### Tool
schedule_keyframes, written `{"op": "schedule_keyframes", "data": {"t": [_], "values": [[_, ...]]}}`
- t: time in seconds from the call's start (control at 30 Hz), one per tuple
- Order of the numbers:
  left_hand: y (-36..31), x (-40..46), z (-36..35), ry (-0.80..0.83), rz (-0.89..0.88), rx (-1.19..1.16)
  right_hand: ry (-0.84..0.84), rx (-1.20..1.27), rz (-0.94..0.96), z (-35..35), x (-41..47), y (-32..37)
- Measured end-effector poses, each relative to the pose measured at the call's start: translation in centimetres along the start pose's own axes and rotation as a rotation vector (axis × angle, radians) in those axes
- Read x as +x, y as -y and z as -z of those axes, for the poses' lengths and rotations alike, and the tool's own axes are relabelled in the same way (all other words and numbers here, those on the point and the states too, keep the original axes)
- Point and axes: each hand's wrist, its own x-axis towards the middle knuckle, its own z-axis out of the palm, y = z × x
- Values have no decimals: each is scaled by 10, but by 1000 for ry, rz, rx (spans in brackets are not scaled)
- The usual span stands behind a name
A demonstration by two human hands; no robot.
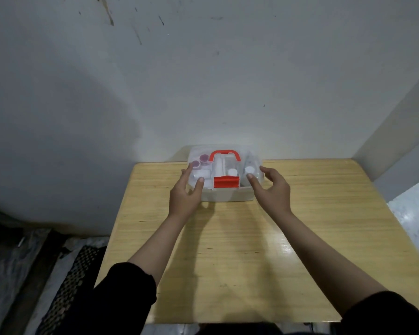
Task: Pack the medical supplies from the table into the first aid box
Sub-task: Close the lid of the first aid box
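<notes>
The first aid box (228, 195) is a clear plastic case with a red handle (225, 154) and a red latch (226, 182). It stands at the far edge of the wooden table (240, 250), against the wall, with its lid down. Through the lid I see two purple-capped jars (200, 160), white rolls and white round caps. My left hand (186, 192) is at the box's left front corner, fingers spread, thumb tip on the lid. My right hand (271, 187) is at the right front corner, fingers loosely spread, thumb by the lid. Neither hand holds anything.
A grey-white wall rises right behind the box and turns a corner on the right. Left of the table, low down, lie a black perforated mat (65, 293) and crumpled plastic sheeting (7, 267). A marbled floor (414, 213) shows on the right.
</notes>
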Motion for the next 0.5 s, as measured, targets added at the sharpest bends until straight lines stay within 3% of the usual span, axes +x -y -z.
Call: {"op": "schedule_keyframes", "data": {"t": [0.27, 0.4, 0.5], "values": [[-4, 3, -9, -107, -1, 3, -40, 69, -153, -23, 0, 22], [0, 3, -9, -100, 4, -11, 72, 145, -164, -20, -3, 14], [1, 3, -8, -110, -14, -2, 138, 70, -109, -19, -5, 8]]}}
